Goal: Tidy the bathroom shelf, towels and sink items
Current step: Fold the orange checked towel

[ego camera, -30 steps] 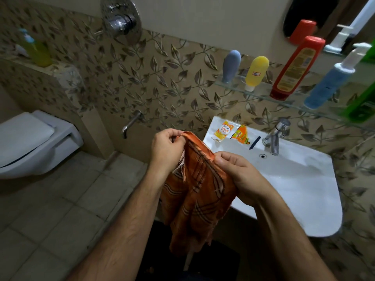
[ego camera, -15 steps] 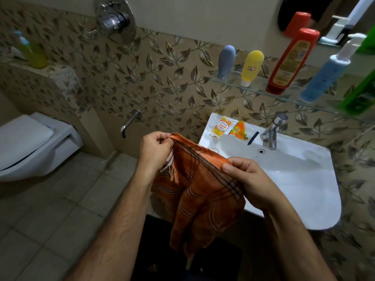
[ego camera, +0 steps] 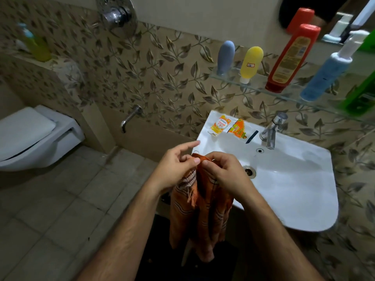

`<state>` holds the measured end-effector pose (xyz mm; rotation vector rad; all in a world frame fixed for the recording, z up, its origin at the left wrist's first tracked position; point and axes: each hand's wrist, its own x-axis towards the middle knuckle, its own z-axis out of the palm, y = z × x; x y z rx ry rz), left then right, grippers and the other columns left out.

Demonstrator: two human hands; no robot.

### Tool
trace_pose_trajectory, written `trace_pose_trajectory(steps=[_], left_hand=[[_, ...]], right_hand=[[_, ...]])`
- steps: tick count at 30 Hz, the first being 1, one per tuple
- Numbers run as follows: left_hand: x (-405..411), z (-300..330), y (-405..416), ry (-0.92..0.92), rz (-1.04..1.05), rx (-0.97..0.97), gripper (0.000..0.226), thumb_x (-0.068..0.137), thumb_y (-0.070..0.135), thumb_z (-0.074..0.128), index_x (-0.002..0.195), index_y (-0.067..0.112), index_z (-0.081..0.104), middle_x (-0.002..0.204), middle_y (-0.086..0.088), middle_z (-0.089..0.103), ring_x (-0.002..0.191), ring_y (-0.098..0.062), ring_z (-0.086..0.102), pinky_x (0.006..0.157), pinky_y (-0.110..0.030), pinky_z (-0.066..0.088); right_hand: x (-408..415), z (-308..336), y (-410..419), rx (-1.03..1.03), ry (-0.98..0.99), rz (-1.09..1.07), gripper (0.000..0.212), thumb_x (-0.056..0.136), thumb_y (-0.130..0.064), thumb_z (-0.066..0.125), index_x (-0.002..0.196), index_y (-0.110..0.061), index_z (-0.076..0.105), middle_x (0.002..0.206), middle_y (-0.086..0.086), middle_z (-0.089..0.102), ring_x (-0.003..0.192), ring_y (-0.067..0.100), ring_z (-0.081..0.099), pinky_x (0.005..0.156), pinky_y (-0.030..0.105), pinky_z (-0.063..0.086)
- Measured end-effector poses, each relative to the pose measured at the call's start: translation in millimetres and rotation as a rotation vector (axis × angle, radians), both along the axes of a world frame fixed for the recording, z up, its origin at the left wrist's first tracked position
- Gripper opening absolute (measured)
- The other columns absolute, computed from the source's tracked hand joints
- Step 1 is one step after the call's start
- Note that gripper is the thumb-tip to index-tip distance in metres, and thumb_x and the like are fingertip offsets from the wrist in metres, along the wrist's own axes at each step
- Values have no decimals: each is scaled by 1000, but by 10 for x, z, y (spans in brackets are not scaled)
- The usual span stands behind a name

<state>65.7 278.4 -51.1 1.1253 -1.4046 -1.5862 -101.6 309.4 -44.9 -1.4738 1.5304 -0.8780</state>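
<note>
An orange checked towel (ego camera: 205, 211) hangs folded in front of the white sink (ego camera: 294, 179). My left hand (ego camera: 174, 169) pinches its top edge, index finger sticking out. My right hand (ego camera: 225, 169) grips the same top edge right beside it, thumbs nearly touching. On the sink's back rim lie two orange sachets (ego camera: 220, 125) (ego camera: 237, 128) and a dark blue small item (ego camera: 251, 136). The glass shelf (ego camera: 263, 86) above carries a grey bottle (ego camera: 225, 56), a yellow bottle (ego camera: 250, 62), a red bottle (ego camera: 290, 59), a blue pump bottle (ego camera: 326, 74) and a green bottle (ego camera: 363, 94).
A chrome tap (ego camera: 272, 130) stands at the sink's back. A white toilet (ego camera: 34, 136) is on the left, with a yellow-green bottle (ego camera: 38, 45) on the ledge above. A wall spout (ego camera: 129, 118) and shower mixer (ego camera: 116, 15) are on the tiled wall. A dark mat (ego camera: 162, 260) lies below.
My hands have come together, bringing the towel's two top corners side by side. The towel now hangs narrower and folded in half.
</note>
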Motion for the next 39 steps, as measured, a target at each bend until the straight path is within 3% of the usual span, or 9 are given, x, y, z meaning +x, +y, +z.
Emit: trace_pose_trajectory(steps=[4, 8, 16, 22, 25, 29, 31, 36, 39], left_hand=[[-71, -14, 59, -25, -31, -16, 26, 91, -3, 59, 115, 4, 67, 100, -11, 72, 92, -10, 67, 84, -20, 53], [-142, -107, 58, -261, 186, -106, 10, 86, 9, 69, 88, 15, 76, 85, 0, 74, 85, -12, 69, 82, -32, 56], [-203, -108, -20, -496, 437, -184, 11, 84, 23, 69, 77, 31, 73, 80, 13, 71, 84, -8, 66, 81, -36, 56], [-143, -122, -45, -440, 446, -121, 10, 83, 23, 69, 77, 31, 72, 80, 10, 72, 84, -11, 68, 83, -40, 57], [-120, -119, 21, -282, 344, -69, 27, 84, 17, 70, 108, 29, 68, 69, 7, 66, 74, -12, 67, 84, -44, 57], [-177, -90, 161, -154, 217, -95, 53, 87, 7, 67, 132, 31, 53, 51, 13, 50, 52, 0, 48, 59, -17, 43], [-190, -60, 184, -62, 155, -74, 56, 89, 3, 64, 135, 33, 50, 60, 2, 49, 60, -6, 45, 64, -17, 39], [-104, -8, 179, 6, -27, -35, 30, 92, -2, 58, 119, 9, 65, 94, -8, 70, 90, -10, 66, 85, -21, 52], [-77, -39, 155, -12, -31, 23, 12, 90, 0, 62, 95, 7, 71, 87, -7, 72, 82, -11, 68, 78, -25, 54]], right_hand=[[-73, 19, 29, 9, -4, 52, 13, 94, -21, 62, 89, -17, 73, 83, 2, 74, 83, 17, 70, 75, 34, 54], [-151, 60, 104, 38, 18, 36, 17, 90, -25, 69, 78, -14, 70, 74, 9, 72, 68, 19, 67, 66, 40, 53], [-435, 341, 320, 159, 110, 124, 20, 90, -27, 69, 76, -12, 71, 64, 3, 70, 55, 10, 63, 54, 30, 51], [-396, 355, 280, 128, 46, 49, 19, 89, -24, 69, 73, -15, 72, 69, 4, 73, 62, 15, 69, 60, 30, 53], [-275, 173, 175, -48, 83, -147, 21, 89, -22, 68, 71, -13, 70, 66, 6, 71, 65, 23, 67, 66, 42, 55], [-133, 64, 55, -73, 87, -175, 19, 89, -24, 66, 72, -18, 70, 68, 1, 70, 71, 20, 66, 71, 43, 55], [-92, 66, 52, -40, 124, -69, 17, 90, -24, 65, 74, -20, 70, 72, -1, 70, 75, 16, 66, 72, 40, 54], [-83, 123, 98, -31, 152, 78, 12, 92, -24, 65, 84, -17, 71, 79, 1, 72, 80, 17, 66, 72, 36, 51], [-119, 148, 129, -11, 151, 111, 13, 92, -26, 65, 85, -17, 72, 80, 1, 73, 79, 17, 68, 73, 38, 54]])
